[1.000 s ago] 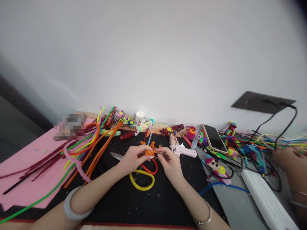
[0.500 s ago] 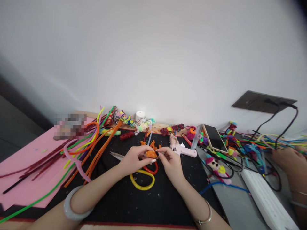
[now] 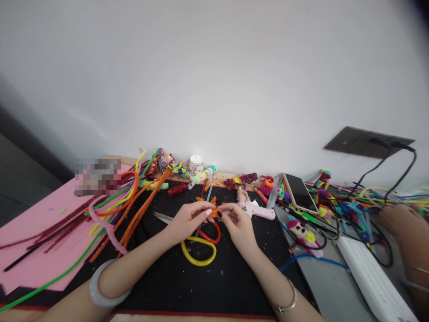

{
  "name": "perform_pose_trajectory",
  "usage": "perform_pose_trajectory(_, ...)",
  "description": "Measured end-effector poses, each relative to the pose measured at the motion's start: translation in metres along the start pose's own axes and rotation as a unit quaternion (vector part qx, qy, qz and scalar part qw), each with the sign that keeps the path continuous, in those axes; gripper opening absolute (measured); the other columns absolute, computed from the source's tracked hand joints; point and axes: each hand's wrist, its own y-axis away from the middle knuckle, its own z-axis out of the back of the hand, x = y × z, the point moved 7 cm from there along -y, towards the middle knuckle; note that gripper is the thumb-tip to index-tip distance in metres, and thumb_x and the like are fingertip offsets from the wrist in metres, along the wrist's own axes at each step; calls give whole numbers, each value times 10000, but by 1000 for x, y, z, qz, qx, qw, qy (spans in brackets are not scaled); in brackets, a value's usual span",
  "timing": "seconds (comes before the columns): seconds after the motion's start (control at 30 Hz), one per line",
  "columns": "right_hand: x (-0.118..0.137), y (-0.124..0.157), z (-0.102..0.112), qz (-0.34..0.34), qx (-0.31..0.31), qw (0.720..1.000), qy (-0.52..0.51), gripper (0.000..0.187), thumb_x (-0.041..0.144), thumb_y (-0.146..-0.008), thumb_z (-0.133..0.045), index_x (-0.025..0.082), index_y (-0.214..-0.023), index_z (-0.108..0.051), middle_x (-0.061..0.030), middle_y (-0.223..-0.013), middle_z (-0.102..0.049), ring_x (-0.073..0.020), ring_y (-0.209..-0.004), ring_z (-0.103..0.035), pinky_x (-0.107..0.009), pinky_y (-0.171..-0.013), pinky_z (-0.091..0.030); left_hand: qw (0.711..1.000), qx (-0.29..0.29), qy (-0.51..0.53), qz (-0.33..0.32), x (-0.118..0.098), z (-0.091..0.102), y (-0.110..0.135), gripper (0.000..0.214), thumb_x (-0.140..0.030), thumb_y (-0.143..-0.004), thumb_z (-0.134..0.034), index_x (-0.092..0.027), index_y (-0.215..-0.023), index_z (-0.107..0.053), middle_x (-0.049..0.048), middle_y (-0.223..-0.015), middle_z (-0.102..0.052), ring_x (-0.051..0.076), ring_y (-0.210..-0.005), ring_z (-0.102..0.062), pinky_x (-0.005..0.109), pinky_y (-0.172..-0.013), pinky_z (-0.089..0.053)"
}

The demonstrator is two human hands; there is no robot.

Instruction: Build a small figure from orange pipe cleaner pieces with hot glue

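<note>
Between my two hands is a small orange piece that looks like coiled pipe cleaner; fingers cover most of it. My left hand pinches its left side, thumb lying over it. My right hand grips the other side between thumb and fingers. Just below lie scissors with yellow and red handles, blades pointing left. More orange bits lie behind my fingers. A pale pink glue gun rests right of my right hand.
Loose pipe cleaners spread over pink sheets at left. Finished figures, a white paper cup and a phone line the back. At right are a white power strip, a doll, cables and another person's hand.
My left thumb has shifted up across the orange piece, and both hands' fingers have closed further over it, so less of it shows. The other person's hand at right has moved slightly.
</note>
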Motion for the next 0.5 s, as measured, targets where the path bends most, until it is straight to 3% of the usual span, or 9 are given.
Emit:
perform_pose_trajectory(0.17, -6, -2, -4, -24, 21, 999, -33, 161, 210, -795, -574, 199, -952, -603, -48, -899, -669, -171, -785, -642, -313, -720, -544, 999, -17, 47, 2, 5, 2, -2, 167, -235, -830, -582, -145, -970, -594, 55, -941, -684, 171, -912, -646, 288, -834, -505)
perform_pose_trajectory(0.5, -5, -3, -4, -52, 18, 996, -75, 130, 260, -764, -621, 197, -877, -629, -22, -798, -659, -141, -662, -626, -279, -644, -552, 995, -29, 85, 51, 11, 4, -3, 208, -189, -729, -656, -118, -924, -641, 68, -893, -718, 199, -865, -670, 330, -819, -525)
